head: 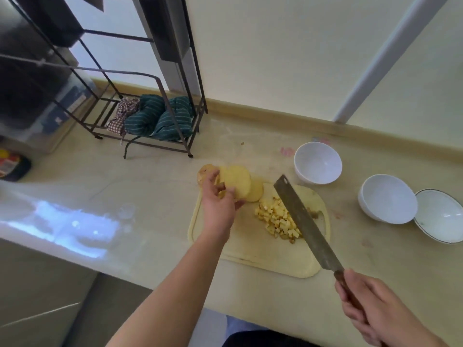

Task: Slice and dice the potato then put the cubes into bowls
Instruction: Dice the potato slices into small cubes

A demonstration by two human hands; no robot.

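Pale yellow slices: a stack of potato slices (238, 182) at the far left corner of the cutting board (253, 249), partly overhanging the tabletop (155, 196).
Left hand (217, 199): fingers curled round the slices, pinching them from the near-left side.
Right hand (370, 309): fingers wrapped round the handle of the cleaver (304, 220), blade tilted up, long axis running from near-right to far-left.
Key relation: slices lie left of the blade; the left hand is nearer.
Cubes (276, 217): heaped mid-board, touching the blade's left face.
Bowls: three white ones (317, 162) (387, 199) (441, 215) to the right, none holding cubes yet.
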